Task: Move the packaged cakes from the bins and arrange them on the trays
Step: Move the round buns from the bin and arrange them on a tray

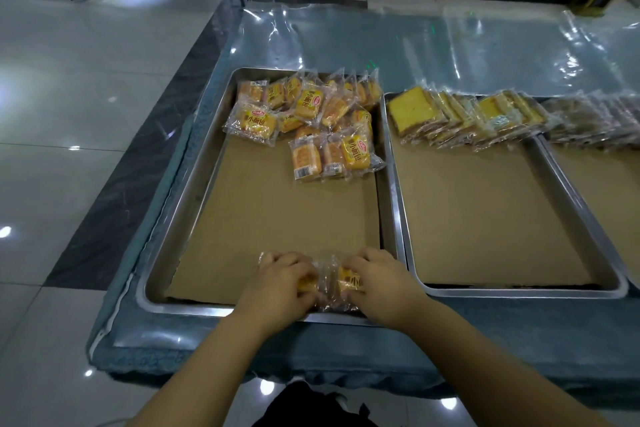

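The left hand (280, 279) and right hand (375, 282) curl their fingers around clear-wrapped yellow cake packets (332, 282), largely hiding them, near the steel tray (187, 309) rim.

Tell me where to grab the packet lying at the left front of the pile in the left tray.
Probably best to come from above and the left. The packet lies flat, its left and near edges free, its right side against the pile. Pinch the clear flap along its left edge.
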`<state>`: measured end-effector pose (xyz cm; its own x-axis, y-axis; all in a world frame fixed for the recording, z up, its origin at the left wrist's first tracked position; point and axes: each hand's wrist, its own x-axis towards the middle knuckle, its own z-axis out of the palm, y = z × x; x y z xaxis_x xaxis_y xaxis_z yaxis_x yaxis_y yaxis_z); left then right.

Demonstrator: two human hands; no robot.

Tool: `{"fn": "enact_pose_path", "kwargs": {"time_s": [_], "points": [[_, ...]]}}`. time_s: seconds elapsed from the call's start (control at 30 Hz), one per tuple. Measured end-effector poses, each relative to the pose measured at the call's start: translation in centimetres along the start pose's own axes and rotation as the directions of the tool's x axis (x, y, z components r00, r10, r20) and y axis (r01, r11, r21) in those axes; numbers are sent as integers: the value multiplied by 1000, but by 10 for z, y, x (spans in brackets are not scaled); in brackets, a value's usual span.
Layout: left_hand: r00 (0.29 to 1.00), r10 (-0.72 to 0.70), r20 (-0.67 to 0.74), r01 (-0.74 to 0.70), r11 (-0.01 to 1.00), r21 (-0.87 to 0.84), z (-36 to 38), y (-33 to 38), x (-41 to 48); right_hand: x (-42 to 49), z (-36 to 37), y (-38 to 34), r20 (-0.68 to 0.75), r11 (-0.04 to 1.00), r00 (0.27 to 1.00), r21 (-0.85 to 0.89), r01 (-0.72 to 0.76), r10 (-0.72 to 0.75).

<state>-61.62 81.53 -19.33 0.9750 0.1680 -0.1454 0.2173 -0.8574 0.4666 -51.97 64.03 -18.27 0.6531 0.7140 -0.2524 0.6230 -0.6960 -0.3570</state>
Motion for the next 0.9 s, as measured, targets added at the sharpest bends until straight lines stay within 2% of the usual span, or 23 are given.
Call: {"fn": "enact_pose_path", "kwargs": {"time_s": [0.17,0.3,0.47,0.57,0.67,0.8,0.9], "points": [[993,-12,-117,-3,991,-134,-16,-7,18,13,-22,8,-92,987,994,155,-46,61],[992,-97,-82,69,953,-296,-36,-15,53,43,-40,16,-196,968,964,211,-135,177],[987,-161,-17,145,923,-356,-52,-31,109,96,-62,22,-271,908,890,311,-280,367],[995,-102,-6,97,954,-282,-58,-41,135,129,-70,25,-291,875,847,341,-342,445],[998,-9,-57,0,988,-156,-58,-44,158,158,-77,28,-242,840,817,303,-450,524],[1000,24,6,-23,997,-69,-50,-49,183,179,-77,28,-198,840,821,217,-497,536],[998,50,-36,-51,998,-30,-40,-58,194,181,-73,29,-187,823,808,249,-511,558]]}}
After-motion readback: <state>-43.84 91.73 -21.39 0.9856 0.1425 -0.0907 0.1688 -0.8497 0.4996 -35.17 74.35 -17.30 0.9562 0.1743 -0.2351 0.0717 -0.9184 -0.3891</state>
